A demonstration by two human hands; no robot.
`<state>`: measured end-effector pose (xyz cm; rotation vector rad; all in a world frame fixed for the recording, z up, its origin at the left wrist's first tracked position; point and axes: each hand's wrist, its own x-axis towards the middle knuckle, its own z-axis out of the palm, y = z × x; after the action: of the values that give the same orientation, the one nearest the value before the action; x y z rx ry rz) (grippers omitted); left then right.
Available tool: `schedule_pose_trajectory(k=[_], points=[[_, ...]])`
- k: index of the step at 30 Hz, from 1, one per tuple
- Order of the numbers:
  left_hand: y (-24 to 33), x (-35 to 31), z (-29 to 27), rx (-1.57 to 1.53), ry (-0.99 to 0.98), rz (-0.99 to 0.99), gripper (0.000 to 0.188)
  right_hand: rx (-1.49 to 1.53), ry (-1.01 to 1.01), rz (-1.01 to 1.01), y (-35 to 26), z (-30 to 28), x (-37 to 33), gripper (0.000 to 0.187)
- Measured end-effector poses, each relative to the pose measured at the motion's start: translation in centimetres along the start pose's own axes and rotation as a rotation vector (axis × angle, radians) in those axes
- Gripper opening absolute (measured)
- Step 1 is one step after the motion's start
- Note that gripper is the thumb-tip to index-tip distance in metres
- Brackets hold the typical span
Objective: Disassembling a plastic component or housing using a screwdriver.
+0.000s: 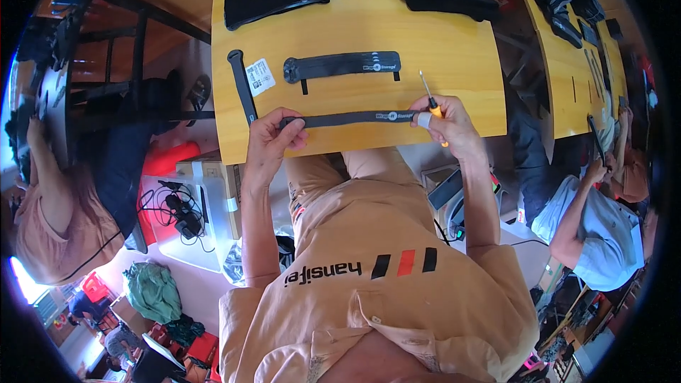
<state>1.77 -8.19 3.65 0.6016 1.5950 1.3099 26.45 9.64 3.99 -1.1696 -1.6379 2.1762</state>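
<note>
Yellow surface (pixel 454 50): left fingers (pixel 292 131) pinch a black strap (pixel 347 119); right fingers (pixel 440 128) hold its right end, tip hidden, plus a screwdriver (pixel 433 105).

Black strap (pixel 344 120) between 2 grips (pixel 268 139) (pixel 457 130)

Table (pixel 369 21): smooth yellow wood-look top, semi-gloss, with pale reflections toward its far edge. Held strap (pixel 347 119), above the table's near edge: dark matt fabric, weave too fine to confirm; pale smooth print. Screwdriver (pixel 434 106), above the table's near right: bright metal shaft, smooth orange and black plastic handle. Middle strap (pixel 340 67), at the table's centre: dark, matt, fabric-like. Side strap (pixel 242 85), at the table's left edge: similar matt finish. Label (pixel 261 76), near the table's left edge: smooth white paper. Far-left bundle (pixel 277 0) and far-right bundle (pixel 443 1), on the table: black matt cloth. Bin (pixel 216 230), by the table's near left corner: smooth translucent plastic. Shirt (pixel 383 223), on the table's near side: matt tan cloth, creased.
</note>
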Motion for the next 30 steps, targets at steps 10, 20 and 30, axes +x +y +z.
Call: schedule_pose_trajectory(k=[10,20,30], points=[[-0.9,2.5,0.3,-0.026,0.243,0.089,0.011,0.301,0.238,-0.138,1.8,0.5,3.4,0.007],[-2.8,5.7,0.4,-0.217,0.321,0.089,0.01,0.23,0.396,-0.212,2.4,1.2,6.2,0.005],[-3.4,7.1,0.7,-0.055,0.43,0.173,0.007,0.131,0.459,-0.255,3.2,0.7,7.5,0.005]])
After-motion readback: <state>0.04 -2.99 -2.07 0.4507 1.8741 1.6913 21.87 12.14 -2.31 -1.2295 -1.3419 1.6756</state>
